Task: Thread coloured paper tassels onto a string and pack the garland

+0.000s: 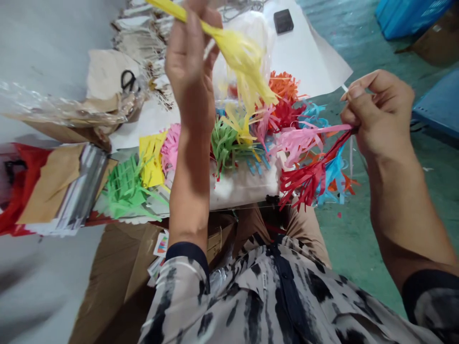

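My left hand [193, 57], raised at the top of the view, pinches a yellow paper tassel [247, 59]; its twisted end sticks out to the upper left and its fringe hangs to the right. Closed at the right is my right hand [380, 110], which grips the gathered ends of several paper tassels. Among them are a pink tassel [301, 141], a red tassel [304, 181] and a blue one [333, 174]. A thin white cord or stick [344, 88] pokes out between its thumb and finger. Below and between both hands, green fringe [225, 138] lies on the table.
Green tissue fringe [125, 186], a yellow piece [152, 157] and orange fringe [285, 88] lie on the table. Black-handled scissors [129, 80] and stacked paper bundles [139, 38] are at the left back. A small black box [283, 21] sits on white paper. A cardboard box [118, 267] stands below.
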